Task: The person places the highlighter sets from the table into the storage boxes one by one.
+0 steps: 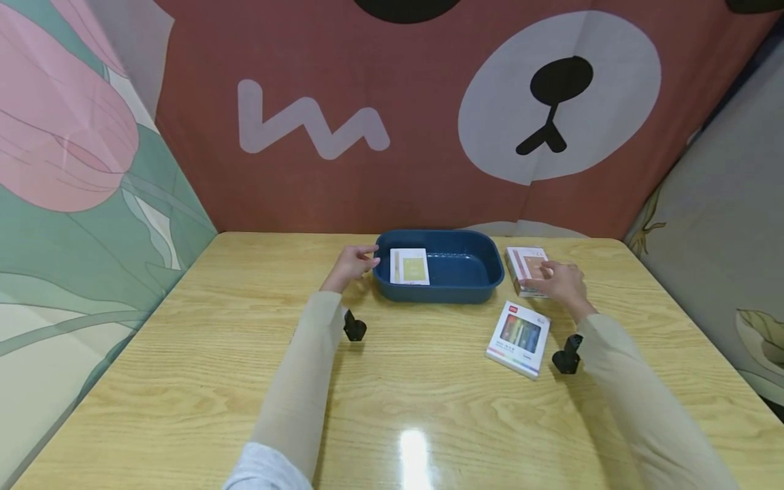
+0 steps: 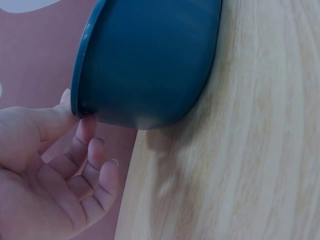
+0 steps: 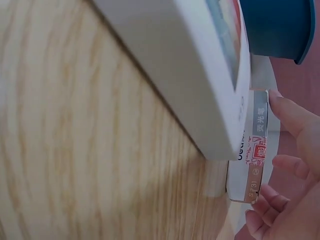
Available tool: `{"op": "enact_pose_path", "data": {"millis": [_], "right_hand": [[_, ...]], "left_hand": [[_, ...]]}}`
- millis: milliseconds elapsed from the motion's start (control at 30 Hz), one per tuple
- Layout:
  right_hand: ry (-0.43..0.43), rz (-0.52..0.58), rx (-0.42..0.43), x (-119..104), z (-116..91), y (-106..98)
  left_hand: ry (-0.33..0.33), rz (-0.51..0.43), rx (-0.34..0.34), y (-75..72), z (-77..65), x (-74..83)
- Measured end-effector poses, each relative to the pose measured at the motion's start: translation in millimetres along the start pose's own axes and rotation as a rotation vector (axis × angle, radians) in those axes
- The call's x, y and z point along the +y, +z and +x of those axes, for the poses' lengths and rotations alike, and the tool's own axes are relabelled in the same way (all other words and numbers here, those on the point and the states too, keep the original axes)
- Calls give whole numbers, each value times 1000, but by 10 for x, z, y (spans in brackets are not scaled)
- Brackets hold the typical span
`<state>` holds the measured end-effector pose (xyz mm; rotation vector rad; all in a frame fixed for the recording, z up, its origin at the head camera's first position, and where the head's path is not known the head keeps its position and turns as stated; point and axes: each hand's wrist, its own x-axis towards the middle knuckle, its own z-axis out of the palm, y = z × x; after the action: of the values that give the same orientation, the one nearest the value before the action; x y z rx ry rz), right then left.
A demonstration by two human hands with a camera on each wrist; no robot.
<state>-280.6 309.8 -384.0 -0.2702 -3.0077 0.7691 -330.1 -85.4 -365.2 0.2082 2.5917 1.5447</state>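
Observation:
In the head view a blue plastic basin [image 1: 462, 294] stands on the table, with a white box with a yellow-green panel [image 1: 409, 266] inside at its left end. My left hand [image 1: 352, 267] pinches the basin's left rim between thumb and index finger; the other fingers curl loosely below it in the left wrist view. To the right of the basin, my right hand [image 1: 565, 282] grips a white highlighter box [image 1: 519, 260] by its sides. In the right wrist view the thumb is at one edge of this box [image 3: 241, 172] and fingertips at the opposite one.
A white box of coloured pens or crayons [image 1: 519, 340] with a window lies in front of the highlighter box, slightly turned. The wooden table [image 1: 245, 381] meets a printed cloth backdrop [image 1: 306, 197] just behind the basin.

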Motion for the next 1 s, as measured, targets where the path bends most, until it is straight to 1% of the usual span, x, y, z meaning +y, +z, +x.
{"op": "enact_pose_path", "data": {"millis": [133, 333, 433, 567, 767, 1000], "right_hand": [[13, 1, -20, 9, 1, -8], [87, 76, -111, 13, 15, -13], [95, 81, -126, 15, 32, -8], [93, 75, -128, 4, 44, -2], [122, 115, -136, -32, 34, -6], [145, 164, -79, -80, 10, 24]], "left_hand": [[-5, 0, -1, -1, 3, -3], [-25, -7, -9, -3, 10, -1], [-35, -6, -9, -3, 9, 3], [-45, -14, -4, -3, 4, 6], [-58, -33, 1, -1, -4, 21], [-69, -28, 5, 2, -17, 42]]}}
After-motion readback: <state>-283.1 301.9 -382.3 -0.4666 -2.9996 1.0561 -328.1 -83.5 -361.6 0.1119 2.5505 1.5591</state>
